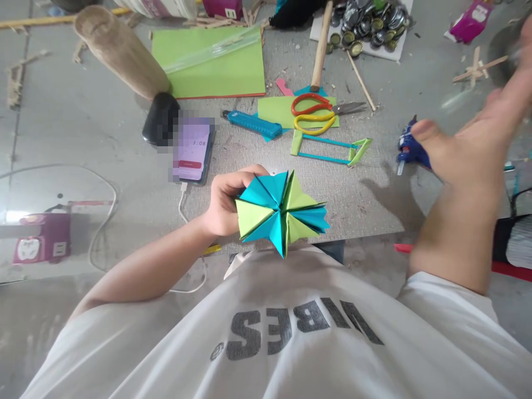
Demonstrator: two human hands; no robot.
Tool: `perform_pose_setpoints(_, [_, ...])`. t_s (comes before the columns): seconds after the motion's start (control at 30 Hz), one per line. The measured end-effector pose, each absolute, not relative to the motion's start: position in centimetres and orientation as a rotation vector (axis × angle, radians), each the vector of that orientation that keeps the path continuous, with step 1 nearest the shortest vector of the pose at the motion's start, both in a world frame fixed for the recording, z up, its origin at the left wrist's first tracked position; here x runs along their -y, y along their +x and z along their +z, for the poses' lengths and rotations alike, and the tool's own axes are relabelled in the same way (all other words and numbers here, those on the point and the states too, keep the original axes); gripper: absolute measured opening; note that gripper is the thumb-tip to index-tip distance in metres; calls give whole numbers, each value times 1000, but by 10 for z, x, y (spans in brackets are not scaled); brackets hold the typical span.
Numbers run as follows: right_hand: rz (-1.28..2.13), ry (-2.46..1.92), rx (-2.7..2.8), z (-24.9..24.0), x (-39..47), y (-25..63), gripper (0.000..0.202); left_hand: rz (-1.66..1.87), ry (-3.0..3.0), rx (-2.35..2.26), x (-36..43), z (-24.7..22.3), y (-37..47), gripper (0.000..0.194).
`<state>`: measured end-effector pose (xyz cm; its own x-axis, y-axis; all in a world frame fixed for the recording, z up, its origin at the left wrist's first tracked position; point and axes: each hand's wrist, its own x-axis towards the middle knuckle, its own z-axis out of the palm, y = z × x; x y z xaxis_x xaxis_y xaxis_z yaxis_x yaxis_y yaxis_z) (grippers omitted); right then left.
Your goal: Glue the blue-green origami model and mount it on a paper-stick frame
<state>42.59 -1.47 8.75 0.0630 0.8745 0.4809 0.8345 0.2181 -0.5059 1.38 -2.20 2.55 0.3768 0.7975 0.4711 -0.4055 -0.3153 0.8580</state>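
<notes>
My left hand (226, 200) is closed around the back of a folded paper star (260, 216), made of alternating blue and light green pointed wedges. Its fingertips are partly hidden behind the paper. At the right, my right hand (469, 133) is raised with thumb and fingers stretched apart, holding nothing. Below or beside its thumb lies a blue glue gun (409, 148), partly covered by the hand. Just beyond the star, a small frame of green and blue paper strips (326, 142) rests on the table.
Scissors (312, 123) with red and yellow handles and a blue utility knife (253, 123) lie ahead. A phone (194, 147) is cabled at left, near a wooden cylinder (122, 52). Green paper sheets (208, 72), a hammer handle (322, 50) and bottle caps (369, 25) are farther back.
</notes>
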Motion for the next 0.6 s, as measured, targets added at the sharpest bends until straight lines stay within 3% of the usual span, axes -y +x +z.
perform_pose_setpoints(0.03, [-71,-1530,1813,86,20,438,128,1245,1425,-392,22,26,14,50])
perform_pose_setpoints(0.1, [-218,-1496,1813,79,28,462,113,1229,1416,-393,22,26,14,50])
perform_pose_setpoints(0.23, [-226,-1957,1465,57,40,493,91,1240,1386,-364,22,24,16,42])
perform_pose_setpoints(0.37, [-18,-2229,1396,45,60,495,24,1230,1307,-420,21,21,17,42])
perform_pose_setpoints(0.47, [96,-2268,1548,42,71,488,63,1219,1259,-452,20,20,18,47])
perform_pose_setpoints(0.6, [37,-2339,1676,36,66,490,71,1216,1268,-434,19,23,20,44])
